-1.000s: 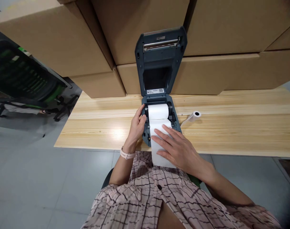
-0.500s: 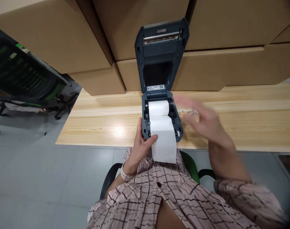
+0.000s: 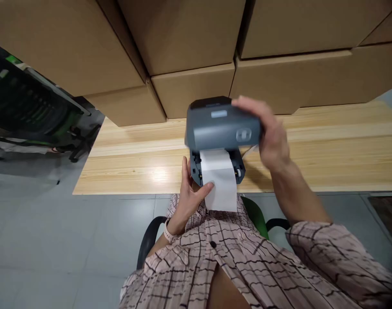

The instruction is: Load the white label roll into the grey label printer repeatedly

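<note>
A dark grey label printer (image 3: 196,174) stands at the front edge of the wooden table, its lid (image 3: 221,128) tilted partway down over the base. My right hand (image 3: 273,137) grips the lid's right side, with fingers over its top. From under the lid a white label strip (image 3: 220,189) runs out past the table edge. The thumb of my left hand (image 3: 191,197) presses on the strip's left edge, while the other fingers lie along the printer's left side. The label roll inside is hidden by the lid.
Cardboard boxes (image 3: 196,86) are stacked along the back of the wooden table (image 3: 134,163). A thin cable or strip (image 3: 250,151) lies right of the printer. An office chair (image 3: 28,103) stands on the floor at left.
The lid, upright before, has swung forward and down over the roll. My right hand has gone from free beside the printer to gripping the lid. My left hand keeps its place.
</note>
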Motion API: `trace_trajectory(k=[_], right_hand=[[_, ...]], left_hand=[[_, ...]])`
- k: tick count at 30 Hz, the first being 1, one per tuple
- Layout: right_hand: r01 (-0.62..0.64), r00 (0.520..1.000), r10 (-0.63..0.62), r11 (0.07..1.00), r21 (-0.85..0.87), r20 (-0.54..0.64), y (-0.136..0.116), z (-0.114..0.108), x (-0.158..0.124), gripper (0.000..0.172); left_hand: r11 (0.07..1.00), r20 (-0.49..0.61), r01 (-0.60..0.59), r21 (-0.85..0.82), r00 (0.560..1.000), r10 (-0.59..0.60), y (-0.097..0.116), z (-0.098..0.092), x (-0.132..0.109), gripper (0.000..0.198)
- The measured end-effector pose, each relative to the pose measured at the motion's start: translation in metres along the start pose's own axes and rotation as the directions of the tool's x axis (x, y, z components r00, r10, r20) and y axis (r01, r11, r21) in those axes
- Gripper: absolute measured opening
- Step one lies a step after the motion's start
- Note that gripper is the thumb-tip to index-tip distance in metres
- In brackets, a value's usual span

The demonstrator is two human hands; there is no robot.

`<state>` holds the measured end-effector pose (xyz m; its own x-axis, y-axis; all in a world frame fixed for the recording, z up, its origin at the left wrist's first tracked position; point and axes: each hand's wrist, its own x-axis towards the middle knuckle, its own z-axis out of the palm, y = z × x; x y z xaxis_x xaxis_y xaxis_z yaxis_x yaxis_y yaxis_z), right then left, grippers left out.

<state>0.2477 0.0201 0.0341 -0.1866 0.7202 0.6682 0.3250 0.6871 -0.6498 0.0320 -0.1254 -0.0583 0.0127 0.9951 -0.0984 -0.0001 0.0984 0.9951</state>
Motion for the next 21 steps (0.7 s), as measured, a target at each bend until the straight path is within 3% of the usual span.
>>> trace_trajectory(k=[3, 6, 10, 14, 17, 19, 21], right_hand=[[0.158, 0.984, -0.155, 0.987, -0.024, 0.085, -0.005, 0.009, -0.071, 0.066], [0.130, 0.991, -0.130, 0.989, -0.067, 0.008, -0.005, 0.024, -0.111, 0.047], [0.049, 0.981, -0.046, 0.999, 0.009, -0.188, -0.002, 0.040, -0.121, 0.033], [-0.038, 0.973, 0.059, 0.994, 0.098, -0.224, 0.000, 0.046, -0.121, 0.025], [-0.206, 0.946, 0.270, 0.929, 0.308, -0.181, 0.003, 0.048, -0.130, 0.053], [-0.357, 0.900, 0.431, 0.813, 0.461, -0.062, 0.006, 0.048, -0.136, 0.079], [-0.479, 0.846, 0.528, 0.696, 0.535, 0.070, 0.008, 0.046, -0.141, 0.092]], left_hand=[[0.991, 0.036, -0.041, -0.124, 0.998, 0.046, -0.005, -0.005, -0.001, 0.120], [0.975, -0.028, -0.100, -0.197, 0.995, 0.096, -0.009, -0.009, 0.007, 0.114], [0.981, -0.096, -0.123, -0.151, 0.989, 0.109, 0.001, -0.004, 0.026, 0.106], [0.989, -0.095, -0.114, -0.099, 0.990, 0.104, 0.010, 0.004, 0.035, 0.107], [0.986, -0.119, -0.140, -0.094, 0.985, 0.128, 0.006, 0.006, 0.031, 0.103], [0.983, -0.149, -0.156, -0.093, 0.979, 0.141, 0.000, 0.007, 0.027, 0.098], [0.982, -0.183, -0.172, -0.084, 0.971, 0.154, -0.006, 0.009, 0.024, 0.095]])
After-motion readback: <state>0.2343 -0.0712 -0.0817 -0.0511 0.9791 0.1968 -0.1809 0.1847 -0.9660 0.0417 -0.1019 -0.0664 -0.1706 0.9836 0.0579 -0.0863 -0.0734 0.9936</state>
